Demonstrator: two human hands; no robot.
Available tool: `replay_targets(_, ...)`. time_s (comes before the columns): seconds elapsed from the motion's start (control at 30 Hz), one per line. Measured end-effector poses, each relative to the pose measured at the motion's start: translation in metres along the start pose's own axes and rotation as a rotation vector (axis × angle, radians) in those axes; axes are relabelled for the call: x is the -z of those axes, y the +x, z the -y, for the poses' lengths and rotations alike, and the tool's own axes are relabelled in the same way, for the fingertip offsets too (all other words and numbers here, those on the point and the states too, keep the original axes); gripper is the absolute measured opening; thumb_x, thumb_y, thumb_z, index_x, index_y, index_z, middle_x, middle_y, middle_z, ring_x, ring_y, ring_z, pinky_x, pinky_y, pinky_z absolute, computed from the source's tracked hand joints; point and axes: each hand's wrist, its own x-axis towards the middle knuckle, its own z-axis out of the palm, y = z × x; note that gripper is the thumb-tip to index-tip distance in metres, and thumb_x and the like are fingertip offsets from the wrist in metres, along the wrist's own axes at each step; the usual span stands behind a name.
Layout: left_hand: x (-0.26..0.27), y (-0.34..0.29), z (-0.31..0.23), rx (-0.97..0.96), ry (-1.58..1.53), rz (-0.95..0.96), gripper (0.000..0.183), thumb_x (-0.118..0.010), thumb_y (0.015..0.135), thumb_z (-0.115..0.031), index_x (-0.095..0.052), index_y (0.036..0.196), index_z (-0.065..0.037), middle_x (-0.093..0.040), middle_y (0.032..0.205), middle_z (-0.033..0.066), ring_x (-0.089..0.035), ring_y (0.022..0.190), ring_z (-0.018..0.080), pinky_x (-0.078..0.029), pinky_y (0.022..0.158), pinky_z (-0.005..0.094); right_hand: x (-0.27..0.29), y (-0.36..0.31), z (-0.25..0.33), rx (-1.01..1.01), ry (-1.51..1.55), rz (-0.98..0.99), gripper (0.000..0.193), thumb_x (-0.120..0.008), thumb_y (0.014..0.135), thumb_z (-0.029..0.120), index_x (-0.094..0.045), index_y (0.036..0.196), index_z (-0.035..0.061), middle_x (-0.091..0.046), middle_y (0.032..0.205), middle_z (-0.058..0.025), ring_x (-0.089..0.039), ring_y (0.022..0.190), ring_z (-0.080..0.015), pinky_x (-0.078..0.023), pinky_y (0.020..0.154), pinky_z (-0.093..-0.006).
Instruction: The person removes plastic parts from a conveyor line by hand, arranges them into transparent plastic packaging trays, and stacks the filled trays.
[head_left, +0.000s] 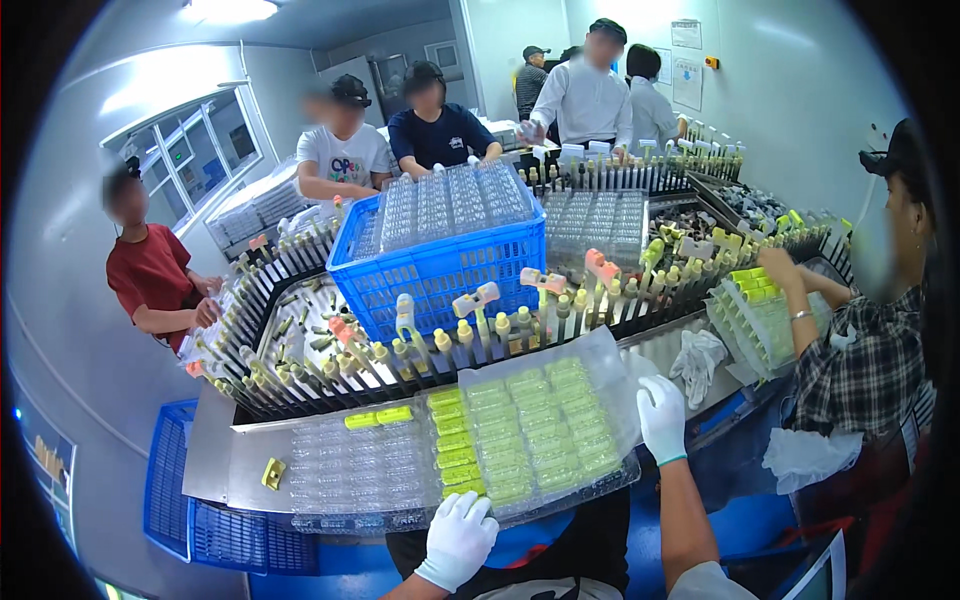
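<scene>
Holding: my left hand (458, 535) rests loosely curled, fingers together, on near edge of filled tray (535, 430); right hand (662, 417) flat, fingers together, on its right edge. No grip I can tell.
Tray lies: just ahead of both hands, long axis left-right, slightly tilted; left hand nearer its middle.
Left of tray: clear empty tray (355, 465), two yellow-green pieces, small yellow clip (272, 473).
Behind tray: blue crate (445, 270) w/ clear trays.
Signs: white sheets (686, 60), far wall beyond crate.
</scene>
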Motion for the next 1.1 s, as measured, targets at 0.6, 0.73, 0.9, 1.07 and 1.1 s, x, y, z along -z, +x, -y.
replay_targets(0.6,0.156,-0.110,-0.006,0.592,0.235,-0.403,0.030,-0.084,0.084,0.004,-0.060,0.096,-0.011,-0.067,0.122,0.0131,-0.062,0.121,0.0426,-0.051,0.103,0.0559,-0.052,-0.027,0.149,0.575,-0.038,0.618,0.066,-0.068,0.096,0.055,-0.068,0.141,0.0062,-0.064,0.144,-0.0225,-0.055,0.137,-0.0472,-0.040,0.119,-0.0587)
replay_targets(0.73,0.159,-0.122,-0.007,0.647,0.238,-0.420,0.029,-0.084,0.084,0.003,-0.060,0.093,-0.011,-0.067,0.123,0.0137,-0.062,0.122,0.0430,-0.050,0.106,0.0579,-0.050,-0.036,0.167,0.654,-0.081,0.782,0.068,-0.069,0.095,0.060,-0.065,0.148,0.0174,-0.058,0.154,-0.0212,-0.049,0.146,-0.0495,-0.032,0.123,-0.0660)
replay_targets(0.9,0.160,-0.108,-0.008,0.577,0.186,-0.400,0.031,-0.086,0.082,-0.002,-0.058,0.089,-0.013,-0.067,0.122,0.0129,-0.062,0.122,0.0429,-0.049,0.106,0.0622,-0.051,-0.033,0.177,0.607,-0.174,0.812,0.076,-0.068,0.091,0.068,-0.063,0.153,0.0249,-0.053,0.161,-0.0198,-0.043,0.150,-0.0530,-0.024,0.124,-0.0729)
replay_targets(1.07,0.173,-0.027,-0.036,0.424,-0.219,-0.394,0.025,-0.084,0.081,-0.004,-0.067,0.098,-0.010,-0.070,0.121,0.0129,-0.067,0.117,0.0382,-0.052,0.105,0.0557,-0.059,-0.042,0.167,0.669,-0.402,0.698,0.081,-0.068,0.090,0.071,-0.056,0.159,0.0304,-0.045,0.169,-0.0154,-0.040,0.153,-0.0517,-0.018,0.122,-0.0802)
replay_targets(1.1,0.167,-0.019,-0.045,0.305,-0.228,-0.307,0.023,-0.084,0.081,-0.006,-0.069,0.098,-0.009,-0.071,0.121,0.0135,-0.068,0.116,0.0367,-0.053,0.105,0.0544,-0.057,-0.040,0.170,0.674,-0.401,0.691,0.081,-0.068,0.090,0.071,-0.056,0.159,0.0304,-0.045,0.169,-0.0154,-0.040,0.153,-0.0517,-0.018,0.122,-0.0802)
